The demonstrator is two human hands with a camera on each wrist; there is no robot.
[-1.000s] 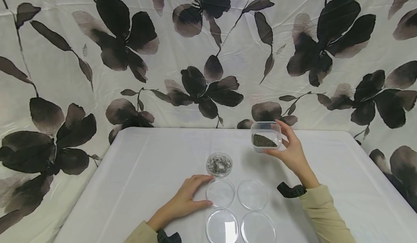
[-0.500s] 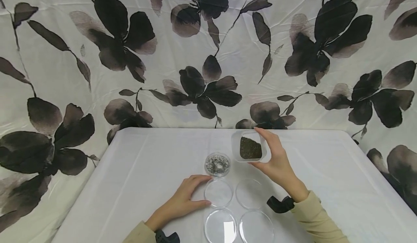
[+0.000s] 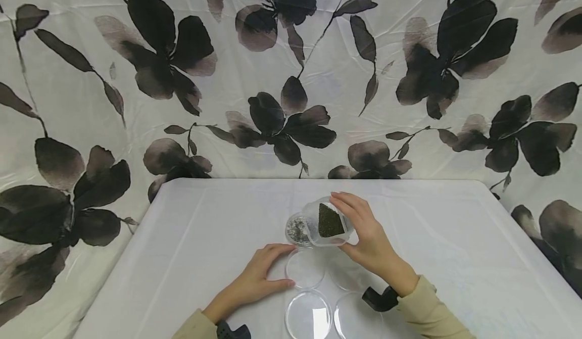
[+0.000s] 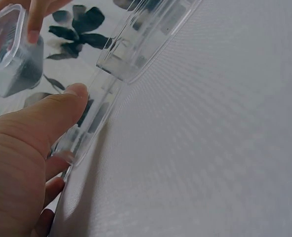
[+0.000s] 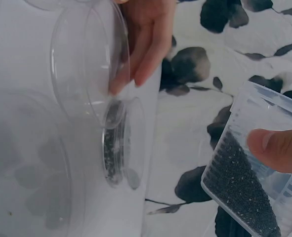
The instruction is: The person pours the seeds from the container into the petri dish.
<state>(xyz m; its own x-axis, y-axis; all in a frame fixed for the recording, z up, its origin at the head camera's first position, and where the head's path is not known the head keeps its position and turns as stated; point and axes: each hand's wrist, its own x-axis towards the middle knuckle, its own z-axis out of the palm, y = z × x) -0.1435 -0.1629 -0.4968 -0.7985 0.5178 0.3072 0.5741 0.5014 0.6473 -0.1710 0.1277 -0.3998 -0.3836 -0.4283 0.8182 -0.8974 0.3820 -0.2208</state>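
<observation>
Aloft over the counter (image 3: 213,223) and tilted, a clear tub (image 3: 313,225) is pinched between thumb and fingers of my right grip (image 3: 370,238), dark granules (image 5: 237,190) slumped to one side. Left grip (image 3: 258,278) curves about a clear round dish (image 3: 305,269), thumb and fingertips at its rim. Just beyond that: a flecked dish (image 3: 295,230), partly covered by the tub in head view. Three other clear dishes (image 3: 306,316) beside and nearer me. Floral cloth (image 3: 268,119) behind.

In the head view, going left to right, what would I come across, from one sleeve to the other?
Left sleeve, left hand, round dish with dark specks, clear tub of dark grains, right hand, right sleeve.
</observation>
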